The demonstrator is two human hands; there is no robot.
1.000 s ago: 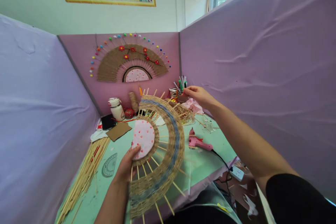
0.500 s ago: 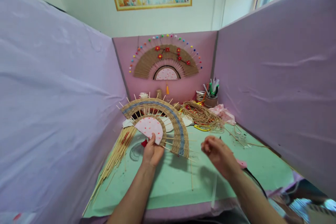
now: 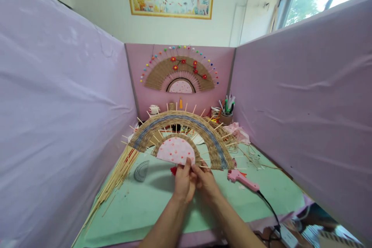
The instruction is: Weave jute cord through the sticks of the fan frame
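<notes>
Both hands hold up a half-round woven fan (image 3: 186, 126) above the green table (image 3: 157, 201). The fan has a tan woven arc with a blue band, bare stick spokes, and a pink dotted fabric centre (image 3: 175, 150). My left hand (image 3: 182, 183) pinches the bottom edge of the pink centre. My right hand (image 3: 205, 183) sits beside it, fingers closed on the same lower edge of the fan. The fan stands upright, facing me.
A pink glue gun (image 3: 242, 179) with a black cord lies to the right. A bundle of reeds (image 3: 113, 186) and a protractor (image 3: 141, 171) lie left. A pen cup (image 3: 226, 115) and loose reeds stand at the back. A finished fan (image 3: 179, 73) hangs on the back panel.
My right hand came in from the right and joined the left on the fan's bottom edge. The fan turned upright and level in front of me.
</notes>
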